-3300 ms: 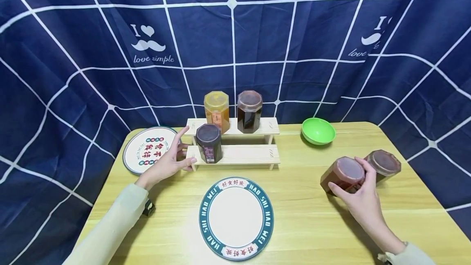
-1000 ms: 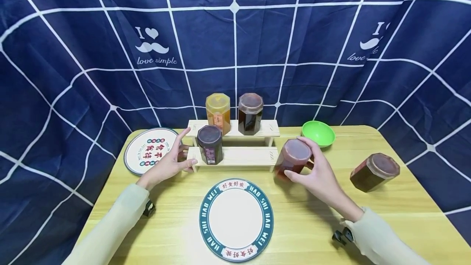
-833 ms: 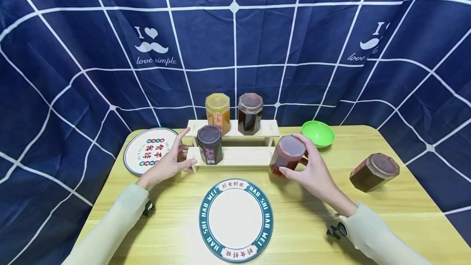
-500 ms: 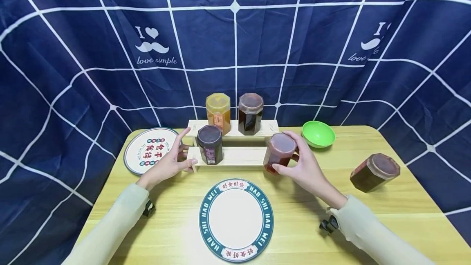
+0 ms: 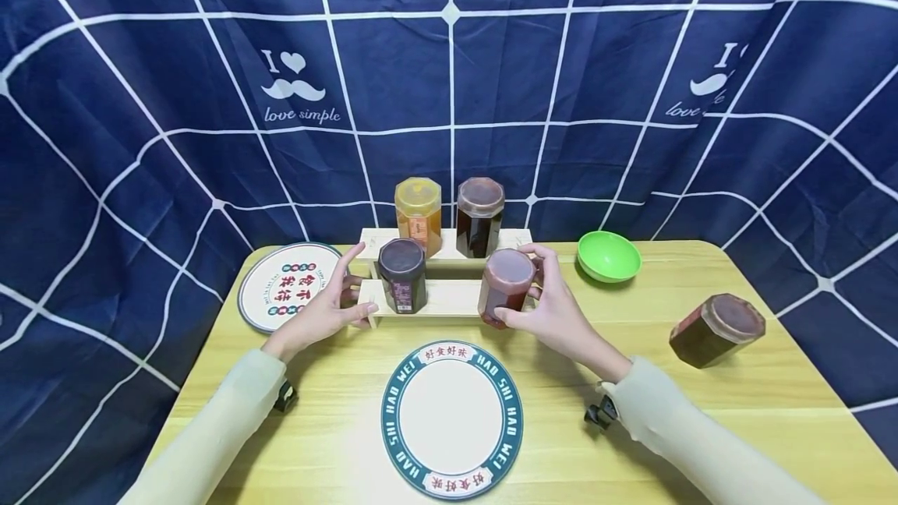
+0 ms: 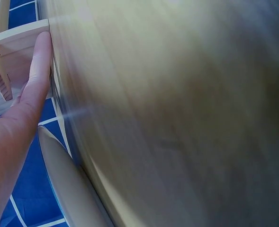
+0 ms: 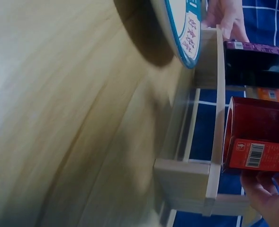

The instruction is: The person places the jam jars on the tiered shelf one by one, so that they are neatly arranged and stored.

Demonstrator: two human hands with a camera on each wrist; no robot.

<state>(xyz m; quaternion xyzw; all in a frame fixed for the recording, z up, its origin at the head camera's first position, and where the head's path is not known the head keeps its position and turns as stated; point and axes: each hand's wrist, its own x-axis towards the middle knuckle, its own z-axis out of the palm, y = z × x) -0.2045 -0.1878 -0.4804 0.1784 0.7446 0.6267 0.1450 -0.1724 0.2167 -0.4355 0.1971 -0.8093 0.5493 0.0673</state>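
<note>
My right hand [image 5: 561,326] grips a jar of dark red contents [image 5: 507,287] from its right side. That jar is at the right part of the two-tier wooden rack's lower board [image 5: 449,296]; in the right wrist view its base is close to the board, and I cannot tell whether they touch. My left hand [image 5: 319,322] rests against the rack's left end, thumb at the lower tier and index finger reaching up to the upper one. Beside it a dark purple jar [image 5: 402,277] stands on the lower board. On the upper board stand an orange-yellow jar [image 5: 418,217] and a dark brown jar [image 5: 480,218].
Another dark jar [image 5: 717,331] stands on the table at the right. Behind it is a green bowl [image 5: 609,257]. A blue-rimmed plate [image 5: 451,419] lies in front of the rack, and a printed plate [image 5: 281,287] lies behind my left hand. A blue curtain [image 5: 449,84] hangs behind.
My right hand has carried the red jar leftward from beside the other jar at the table's right to the rack's lower board. My left hand stays at the rack's end.
</note>
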